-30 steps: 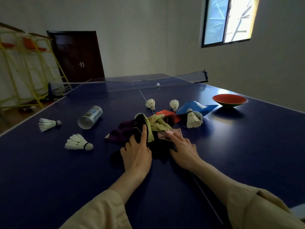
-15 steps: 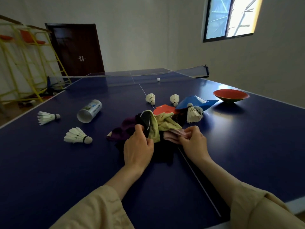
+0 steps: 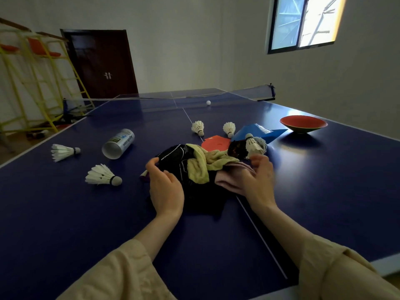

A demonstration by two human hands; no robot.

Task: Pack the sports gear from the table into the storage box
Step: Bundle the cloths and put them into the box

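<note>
A heap of cloths lies mid-table: a black garment, a yellow-green towel, a pink cloth and a bit of purple cloth. My left hand curls round the black garment at the heap's left side. At the right side, my right hand grips the pink cloth, blurred by motion. Several shuttlecocks lie around: two at the left, two beyond the heap, one beside my right fingers. No storage box is in view.
On the blue table-tennis table a shuttlecock tube lies on its side at the left. An orange disc, a blue cone and a red bowl-shaped cone sit behind and right. A white ball rests by the net.
Both hands went from lying flat on the heap to closing in from its two sides. The cloths are bunched up higher between them.
</note>
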